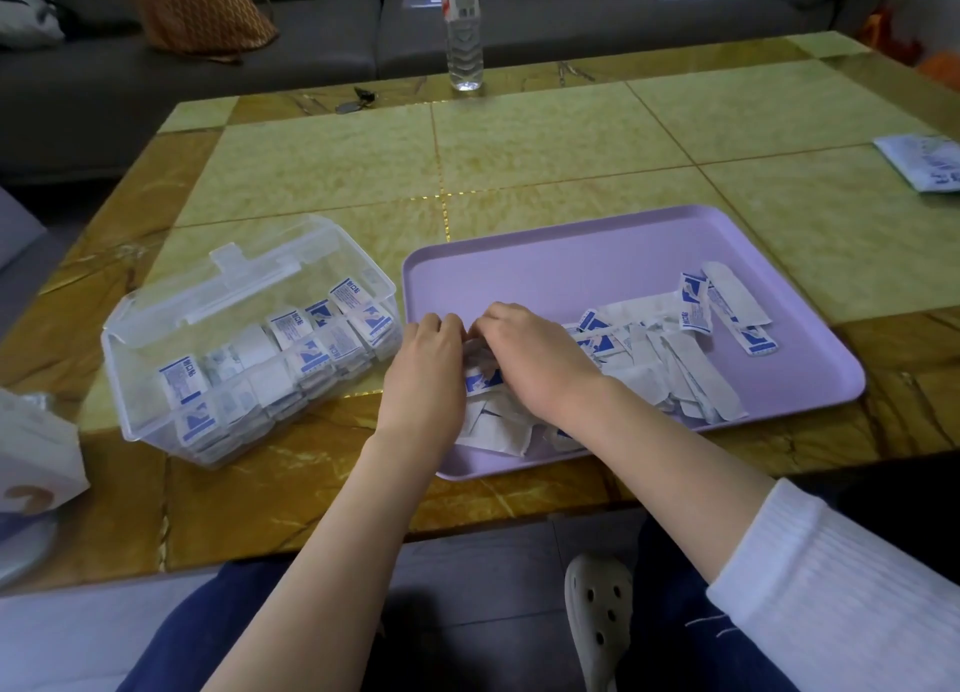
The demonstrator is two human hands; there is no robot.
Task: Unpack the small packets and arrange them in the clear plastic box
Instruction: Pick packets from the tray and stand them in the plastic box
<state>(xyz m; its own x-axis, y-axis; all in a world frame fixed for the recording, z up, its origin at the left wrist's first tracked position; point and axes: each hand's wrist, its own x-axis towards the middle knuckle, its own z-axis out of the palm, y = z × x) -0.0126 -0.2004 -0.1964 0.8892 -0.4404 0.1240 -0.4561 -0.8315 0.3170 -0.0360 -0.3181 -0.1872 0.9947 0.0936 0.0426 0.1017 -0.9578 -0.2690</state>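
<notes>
Left hand (428, 364) and right hand (532, 353) pinch some packets (485, 379) on the tray (571, 255); best to square them first, then carry them to the box (132, 385) at nine o'clock.

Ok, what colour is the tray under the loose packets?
The tray is plain light purple, best seen in the head view.

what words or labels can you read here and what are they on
"创口贴": blue strip on the small packets in the clear plastic box, and on one in the purple tray.
Water bottle label: too blurred to read.
White sachet at far right: print too small.
</notes>
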